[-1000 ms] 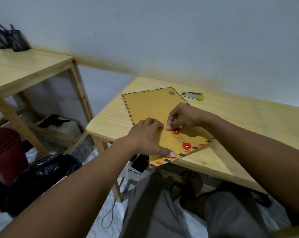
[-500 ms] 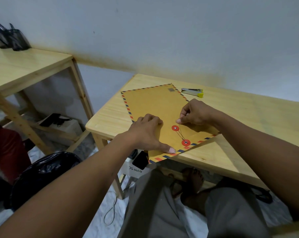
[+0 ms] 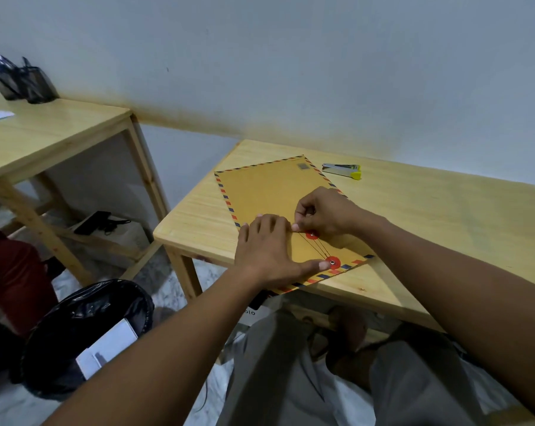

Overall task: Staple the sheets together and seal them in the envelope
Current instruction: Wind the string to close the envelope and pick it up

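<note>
My left grip pressed flat on the brown stripe-edged paper envelope; my right grip pinched its thin string, sealing seemingly nearly finished.

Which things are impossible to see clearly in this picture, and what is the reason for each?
1. The sheets: head view, none visible; the closed envelope would hide them.
2. The end of the string: head view, covered by the curled fingers of the right hand.
3. The grey mark on the envelope: head view, too small to read.
</note>
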Tool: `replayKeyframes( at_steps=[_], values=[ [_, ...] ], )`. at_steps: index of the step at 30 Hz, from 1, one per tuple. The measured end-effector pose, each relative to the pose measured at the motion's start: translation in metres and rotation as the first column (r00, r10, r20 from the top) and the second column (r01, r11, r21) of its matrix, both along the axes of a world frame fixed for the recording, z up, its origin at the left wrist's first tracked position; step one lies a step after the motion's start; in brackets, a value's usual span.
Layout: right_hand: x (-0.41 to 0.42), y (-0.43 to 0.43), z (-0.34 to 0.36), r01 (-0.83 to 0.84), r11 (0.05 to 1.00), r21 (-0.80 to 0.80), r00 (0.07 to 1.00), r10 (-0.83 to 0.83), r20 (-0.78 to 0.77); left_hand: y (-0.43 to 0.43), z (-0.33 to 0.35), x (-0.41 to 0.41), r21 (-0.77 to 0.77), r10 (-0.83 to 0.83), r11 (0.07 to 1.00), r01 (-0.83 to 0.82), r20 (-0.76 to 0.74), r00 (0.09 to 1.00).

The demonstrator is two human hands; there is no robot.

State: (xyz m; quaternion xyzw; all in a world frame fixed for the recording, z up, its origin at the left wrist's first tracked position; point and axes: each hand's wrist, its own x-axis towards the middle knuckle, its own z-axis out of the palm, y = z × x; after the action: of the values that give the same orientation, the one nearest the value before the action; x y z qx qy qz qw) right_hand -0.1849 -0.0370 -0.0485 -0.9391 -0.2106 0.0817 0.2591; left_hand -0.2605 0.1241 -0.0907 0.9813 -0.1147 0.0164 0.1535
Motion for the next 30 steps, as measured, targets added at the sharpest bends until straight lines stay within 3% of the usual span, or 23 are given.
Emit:
replayKeyframes(
  at_steps=[5,14,21,26,30],
  values=[
    [0.003,-0.004,0.000,-0.003,0.999,0.032,0.999,0.004,-0.039,-0.001,-0.001,0.000,0.008,0.007,1.000,-0.008,0.040,0.999],
    [0.012,-0.024,0.002,0.107,0.994,0.008,0.991,-0.106,-0.077,-0.003,0.005,-0.001,-0.023,0.066,0.997,-0.067,-0.033,0.997],
    [-0.003,-0.038,-0.001,0.156,0.987,-0.046,0.988,-0.157,-0.009,-0.004,0.008,0.000,-0.021,0.081,0.996,-0.082,-0.054,0.995],
    [-0.053,-0.055,0.004,0.116,0.988,-0.098,0.977,-0.096,0.190,-0.004,0.013,0.002,-0.002,0.054,0.999,-0.054,-0.125,0.991],
    [-0.094,-0.069,-0.002,0.045,0.943,-0.329,0.896,0.107,0.431,0.001,0.018,0.005,-0.008,0.017,1.000,-0.019,-0.179,0.984]
  ],
)
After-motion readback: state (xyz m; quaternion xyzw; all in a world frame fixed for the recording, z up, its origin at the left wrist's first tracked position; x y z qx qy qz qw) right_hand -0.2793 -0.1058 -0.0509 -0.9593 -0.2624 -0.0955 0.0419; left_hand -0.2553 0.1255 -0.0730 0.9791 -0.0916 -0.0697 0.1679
